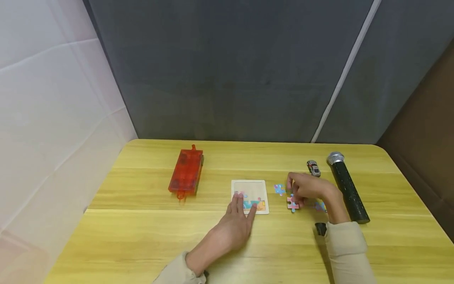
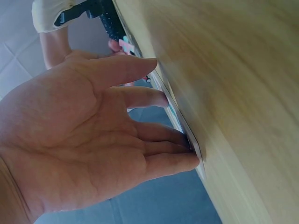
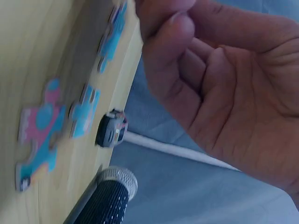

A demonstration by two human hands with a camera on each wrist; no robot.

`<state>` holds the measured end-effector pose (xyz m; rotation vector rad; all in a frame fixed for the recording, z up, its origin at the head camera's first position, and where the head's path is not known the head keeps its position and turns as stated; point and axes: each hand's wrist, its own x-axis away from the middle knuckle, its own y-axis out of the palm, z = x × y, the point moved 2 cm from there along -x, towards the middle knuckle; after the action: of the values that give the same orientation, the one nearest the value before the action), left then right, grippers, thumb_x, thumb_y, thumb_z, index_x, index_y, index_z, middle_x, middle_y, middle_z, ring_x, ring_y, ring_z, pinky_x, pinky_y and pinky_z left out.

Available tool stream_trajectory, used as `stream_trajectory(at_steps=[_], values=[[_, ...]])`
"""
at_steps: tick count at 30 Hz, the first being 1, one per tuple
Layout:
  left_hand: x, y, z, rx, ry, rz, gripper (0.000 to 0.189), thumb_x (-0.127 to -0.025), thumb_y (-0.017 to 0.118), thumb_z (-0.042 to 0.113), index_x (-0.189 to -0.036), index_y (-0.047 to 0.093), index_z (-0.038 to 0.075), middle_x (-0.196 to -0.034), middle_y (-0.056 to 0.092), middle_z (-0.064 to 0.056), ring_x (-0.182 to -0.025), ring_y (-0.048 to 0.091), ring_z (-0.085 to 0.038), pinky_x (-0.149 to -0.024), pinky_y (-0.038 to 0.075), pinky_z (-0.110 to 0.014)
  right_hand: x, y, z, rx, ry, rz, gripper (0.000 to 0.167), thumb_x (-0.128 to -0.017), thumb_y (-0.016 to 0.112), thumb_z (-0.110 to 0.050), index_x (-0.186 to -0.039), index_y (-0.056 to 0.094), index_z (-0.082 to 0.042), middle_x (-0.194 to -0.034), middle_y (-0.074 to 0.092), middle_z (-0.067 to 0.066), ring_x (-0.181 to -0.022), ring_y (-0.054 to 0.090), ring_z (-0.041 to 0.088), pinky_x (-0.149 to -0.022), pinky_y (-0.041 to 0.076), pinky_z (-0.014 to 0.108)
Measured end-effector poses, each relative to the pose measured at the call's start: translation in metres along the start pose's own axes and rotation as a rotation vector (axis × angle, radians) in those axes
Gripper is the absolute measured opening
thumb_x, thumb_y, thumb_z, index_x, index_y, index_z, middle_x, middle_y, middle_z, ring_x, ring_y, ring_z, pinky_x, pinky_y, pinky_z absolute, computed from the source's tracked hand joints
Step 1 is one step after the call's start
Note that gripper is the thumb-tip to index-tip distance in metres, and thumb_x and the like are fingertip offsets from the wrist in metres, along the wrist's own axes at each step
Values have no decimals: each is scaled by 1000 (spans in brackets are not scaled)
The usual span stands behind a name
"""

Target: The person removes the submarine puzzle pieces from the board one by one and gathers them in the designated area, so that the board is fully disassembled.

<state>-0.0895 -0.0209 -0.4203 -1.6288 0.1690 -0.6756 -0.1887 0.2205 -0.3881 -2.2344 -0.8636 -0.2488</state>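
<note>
Left hand [image 1: 235,228]: fingers straight, partly spread, tips on square pale-framed puzzle tray [image 1: 250,187], yellow wood-grain table [image 1: 142,236]. Right hand [image 1: 309,187]: fingers curled by flat pink-and-blue jigsaw piece [image 1: 292,205], right of tray; cannot tell whether they pinch it.

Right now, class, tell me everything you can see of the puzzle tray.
The puzzle tray is thin, flat and roughly square, with a pale border around a beige inside; it looks like card or wood. Blue, orange and pink pieces sit toward its near side; its far part is bare. It lies on the wood-grained table. The left grip touches it with its fingertips, hiding its near left corner.
</note>
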Motion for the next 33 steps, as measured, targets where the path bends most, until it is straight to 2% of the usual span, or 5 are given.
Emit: stream_trajectory(at_steps=[6, 13, 24, 29, 33], values=[[5, -9, 1, 8, -12, -10, 62, -113, 53, 11, -173, 36, 14, -173, 28, -38, -164, 27, -52, -131, 37, -48, 7, -5, 10, 36, 101, 10, 20, -92, 64, 17, -100, 55, 1, -80, 61, 11, -61, 65, 20, -62, 58, 38], [6, -10, 1, 41, -17, -11, 61, -113, 53, 10, -172, 37, 13, -173, 28, -37, -164, 27, -51, -131, 38, -49, 11, -8, 16, 102, 159, 49, 15, -95, 67, 15, -96, 58, 2, -82, 65, 13, -61, 66, 20, -61, 60, 36], [6, -10, 0, 34, -19, -5, 62, -113, 53, 11, -172, 37, 14, -174, 27, -37, -165, 27, -50, -131, 37, -48, 6, -4, 18, 209, 218, 105, 11, -100, 62, 10, -93, 59, 2, -79, 65, 11, -57, 60, 17, -56, 53, 29], [6, -11, 0, 38, -20, 2, 62, -113, 54, 11, -172, 38, 14, -173, 28, -37, -164, 28, -50, -131, 38, -48, 3, -5, 17, 263, 224, 100, 16, -99, 65, 9, -87, 62, 0, -71, 68, 10, -55, 63, 16, -54, 52, 26], [6, -11, 1, 7, -16, 13, 61, -113, 53, 10, -172, 38, 14, -173, 30, -37, -163, 30, -51, -130, 39, -48, 0, -4, 15, 309, 234, 94, 24, -98, 67, 9, -77, 66, -3, -63, 67, 7, -52, 61, 14, -51, 49, 23]])
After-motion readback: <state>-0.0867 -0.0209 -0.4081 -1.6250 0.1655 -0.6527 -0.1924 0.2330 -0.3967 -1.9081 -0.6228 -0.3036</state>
